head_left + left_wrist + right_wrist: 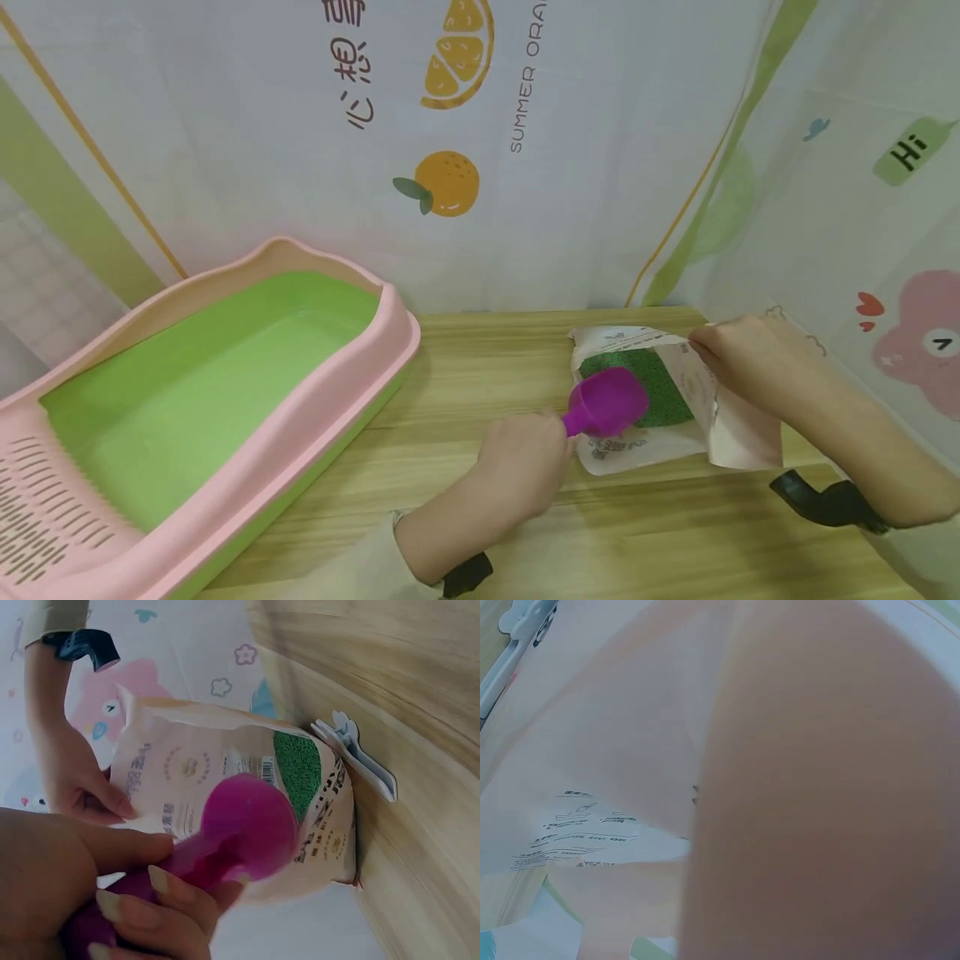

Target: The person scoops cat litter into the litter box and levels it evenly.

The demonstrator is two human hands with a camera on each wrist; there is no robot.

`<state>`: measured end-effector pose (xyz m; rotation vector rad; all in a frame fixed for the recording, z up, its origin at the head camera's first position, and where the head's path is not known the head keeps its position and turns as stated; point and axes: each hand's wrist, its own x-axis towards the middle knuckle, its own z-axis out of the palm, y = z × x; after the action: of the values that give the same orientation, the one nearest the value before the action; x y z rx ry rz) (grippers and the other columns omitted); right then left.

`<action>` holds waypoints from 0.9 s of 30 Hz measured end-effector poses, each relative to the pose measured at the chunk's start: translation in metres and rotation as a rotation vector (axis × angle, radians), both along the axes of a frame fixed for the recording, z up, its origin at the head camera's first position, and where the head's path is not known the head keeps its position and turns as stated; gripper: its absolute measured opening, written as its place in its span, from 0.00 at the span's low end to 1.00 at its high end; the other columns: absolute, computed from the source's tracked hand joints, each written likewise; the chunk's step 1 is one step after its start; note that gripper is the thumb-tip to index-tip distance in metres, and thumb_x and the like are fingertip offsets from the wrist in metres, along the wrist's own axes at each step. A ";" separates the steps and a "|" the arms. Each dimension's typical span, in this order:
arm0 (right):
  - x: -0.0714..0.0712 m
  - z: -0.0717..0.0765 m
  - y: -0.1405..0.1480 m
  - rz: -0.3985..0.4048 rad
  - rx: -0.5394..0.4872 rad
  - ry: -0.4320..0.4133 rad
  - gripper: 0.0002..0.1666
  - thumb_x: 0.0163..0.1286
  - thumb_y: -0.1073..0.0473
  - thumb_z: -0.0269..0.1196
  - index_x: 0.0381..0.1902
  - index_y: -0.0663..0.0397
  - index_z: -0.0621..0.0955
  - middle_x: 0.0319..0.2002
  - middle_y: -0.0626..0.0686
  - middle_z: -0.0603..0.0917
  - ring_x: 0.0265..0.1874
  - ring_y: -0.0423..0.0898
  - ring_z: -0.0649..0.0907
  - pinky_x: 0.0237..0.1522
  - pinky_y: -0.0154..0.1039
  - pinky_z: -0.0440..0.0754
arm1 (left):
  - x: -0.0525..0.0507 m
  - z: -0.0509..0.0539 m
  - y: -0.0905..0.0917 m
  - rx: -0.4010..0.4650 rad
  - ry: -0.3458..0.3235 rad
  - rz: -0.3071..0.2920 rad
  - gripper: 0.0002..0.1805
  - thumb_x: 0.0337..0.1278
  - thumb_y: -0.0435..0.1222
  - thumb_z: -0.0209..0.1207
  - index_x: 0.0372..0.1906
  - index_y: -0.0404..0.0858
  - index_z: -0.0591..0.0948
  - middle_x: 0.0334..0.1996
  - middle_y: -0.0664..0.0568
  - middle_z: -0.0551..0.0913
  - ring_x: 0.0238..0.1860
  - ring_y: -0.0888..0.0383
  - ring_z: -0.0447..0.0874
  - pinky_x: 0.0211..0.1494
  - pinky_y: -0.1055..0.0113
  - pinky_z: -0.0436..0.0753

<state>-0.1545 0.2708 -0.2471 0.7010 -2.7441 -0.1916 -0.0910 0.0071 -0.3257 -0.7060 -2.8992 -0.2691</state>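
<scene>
My left hand grips the handle of a purple scoop, whose head is over the mouth of an open paper bag. Inside the bag lie green pellets, also visible beyond the scoop in the left wrist view. With its fingers, my right hand pinches the bag's upper edge on the right and holds the flap back. In the right wrist view, a blurred expanse of skin covers much of the picture beside the printed paper; the fingertips are hidden there.
A litter box with a green tub and pink rim fills the left side of the wooden table. Close to the bag lies a pale sealing clip. A white printed cloth hangs behind and to the right.
</scene>
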 end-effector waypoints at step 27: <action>0.002 0.000 -0.001 -0.031 -0.003 0.004 0.14 0.70 0.63 0.63 0.22 0.49 0.79 0.14 0.44 0.76 0.16 0.45 0.74 0.20 0.46 0.70 | -0.012 -0.004 0.043 -0.306 -0.005 0.058 0.08 0.58 0.44 0.66 0.25 0.50 0.84 0.24 0.60 0.84 0.23 0.63 0.79 0.21 0.68 0.71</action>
<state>-0.1529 0.2695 -0.2475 0.6565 -2.7526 -0.1951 -0.1027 0.0504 -0.3293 -0.6616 -2.9918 0.1850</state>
